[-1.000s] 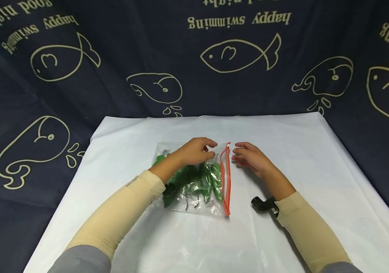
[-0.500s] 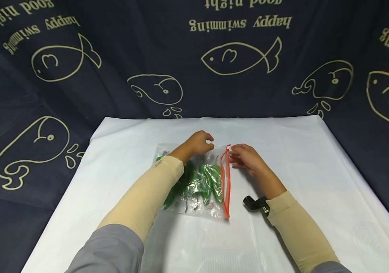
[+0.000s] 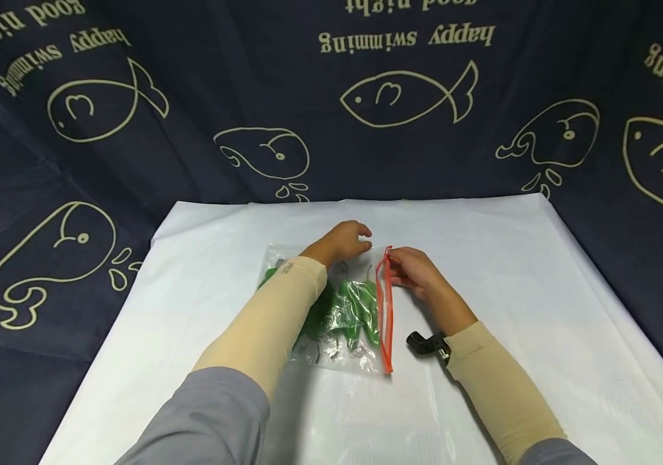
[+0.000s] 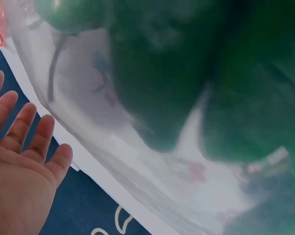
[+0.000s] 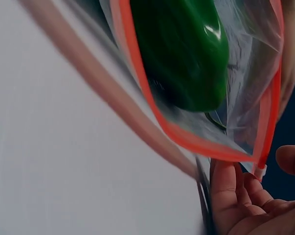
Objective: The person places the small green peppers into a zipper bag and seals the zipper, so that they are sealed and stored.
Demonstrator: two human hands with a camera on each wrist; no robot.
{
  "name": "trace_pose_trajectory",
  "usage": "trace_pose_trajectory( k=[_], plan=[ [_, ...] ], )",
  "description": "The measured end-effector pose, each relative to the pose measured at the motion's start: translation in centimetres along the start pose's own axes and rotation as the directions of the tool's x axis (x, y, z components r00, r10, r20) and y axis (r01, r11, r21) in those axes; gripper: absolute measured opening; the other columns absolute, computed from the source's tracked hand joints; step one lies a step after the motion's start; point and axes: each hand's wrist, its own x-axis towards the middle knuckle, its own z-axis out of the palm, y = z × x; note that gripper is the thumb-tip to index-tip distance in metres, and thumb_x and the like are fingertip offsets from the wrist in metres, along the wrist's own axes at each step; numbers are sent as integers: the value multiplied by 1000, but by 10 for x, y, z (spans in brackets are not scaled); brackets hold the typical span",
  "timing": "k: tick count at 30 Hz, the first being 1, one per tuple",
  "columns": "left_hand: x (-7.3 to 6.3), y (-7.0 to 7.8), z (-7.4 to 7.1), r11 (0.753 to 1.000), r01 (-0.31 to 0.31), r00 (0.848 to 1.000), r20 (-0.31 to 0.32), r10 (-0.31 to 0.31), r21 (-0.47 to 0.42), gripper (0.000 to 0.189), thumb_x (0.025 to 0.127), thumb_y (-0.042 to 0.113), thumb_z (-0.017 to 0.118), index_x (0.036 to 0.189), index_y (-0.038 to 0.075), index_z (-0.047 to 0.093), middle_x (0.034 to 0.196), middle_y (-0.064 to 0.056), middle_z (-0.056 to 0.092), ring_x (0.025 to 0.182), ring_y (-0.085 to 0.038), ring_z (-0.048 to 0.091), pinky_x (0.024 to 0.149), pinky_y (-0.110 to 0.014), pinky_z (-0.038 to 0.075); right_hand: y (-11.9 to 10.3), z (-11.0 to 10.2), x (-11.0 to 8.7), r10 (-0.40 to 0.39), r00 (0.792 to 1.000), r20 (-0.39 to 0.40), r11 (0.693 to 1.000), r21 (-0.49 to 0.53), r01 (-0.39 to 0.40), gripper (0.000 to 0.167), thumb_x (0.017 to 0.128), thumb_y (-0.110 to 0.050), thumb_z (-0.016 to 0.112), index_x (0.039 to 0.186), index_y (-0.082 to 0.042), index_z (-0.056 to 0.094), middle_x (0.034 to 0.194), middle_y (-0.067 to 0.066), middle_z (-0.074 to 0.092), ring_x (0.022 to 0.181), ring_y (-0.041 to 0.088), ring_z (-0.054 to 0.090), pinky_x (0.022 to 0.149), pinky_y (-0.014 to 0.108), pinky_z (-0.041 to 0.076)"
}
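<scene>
A clear zip bag [image 3: 388, 349] with a red zipper edge lies on the white table, its mouth facing right. Several green peppers [image 3: 366, 307] fill it, stems visible through the plastic. My left hand [image 3: 343, 240] hovers at the bag's far side. In the left wrist view its fingers [image 4: 42, 134] are spread and hold nothing. At the zipper's far corner is my right hand [image 3: 417, 268]. The right wrist view shows its fingers [image 5: 224, 183] under that corner, close to the white slider [image 5: 260, 170], with the thumb apart. The bag's mouth gapes there, a pepper [image 5: 186, 54] just inside.
A white cloth covers the table [image 3: 482, 258]. Behind it hangs a dark blue curtain [image 3: 331, 161] with fish and whale drawings. A black device [image 3: 427, 343] sits at my right wrist, just right of the bag.
My right hand has moved left, from beside the bag to its zipper corner. My left hand has shifted slightly toward the table's far edge, and its forearm swung right. The bag stays in place.
</scene>
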Motion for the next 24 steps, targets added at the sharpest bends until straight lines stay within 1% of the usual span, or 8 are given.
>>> trace_pose_trajectory(
  k=[3,6,11,15,19,24],
  plan=[
    [6,6,2,1000,-5,1000,24,6,-22,41,100,24,53,137,6,59,137,-9,58,129,-22,50,108,-34,37,2,2,1,-17,1000,-1,1000,16,17,20,101,-19,50,106,-1,54,77,1,60,62,11,62,57,23,54],
    [10,10,4,999,-2,999,38,3,-42,41,101,24,52,136,5,59,135,-10,60,124,-22,53,105,-34,40,3,4,2,-34,999,-4,999,36,34,19,102,-19,48,104,0,54,73,1,60,61,10,62,54,22,52],
    [13,6,10,998,28,999,44,-26,-54,34,102,21,51,129,6,64,127,-7,64,114,-19,58,98,-31,44,3,8,3,-43,999,-7,998,51,43,25,102,-19,49,109,4,54,71,1,61,60,10,63,53,21,51],
    [12,4,13,996,12,999,45,-9,-83,31,102,19,50,123,6,67,122,-7,66,107,-19,58,93,-30,45,2,10,4,-43,999,-23,997,58,45,30,102,-20,50,114,7,54,72,1,62,61,11,65,54,21,52],
    [11,3,12,997,-8,999,37,11,-83,28,102,19,52,118,6,70,116,-6,68,100,-18,58,87,-29,46,1,11,4,-40,999,-31,997,62,42,32,102,-19,50,118,9,54,73,1,62,61,10,65,54,21,53],
    [10,3,10,996,-23,999,22,25,-81,24,100,16,55,114,7,72,112,-5,69,95,-15,57,84,-26,45,2,10,5,-35,998,-48,996,77,39,31,102,-18,50,116,9,54,71,1,61,59,10,63,53,21,53]
  ],
)
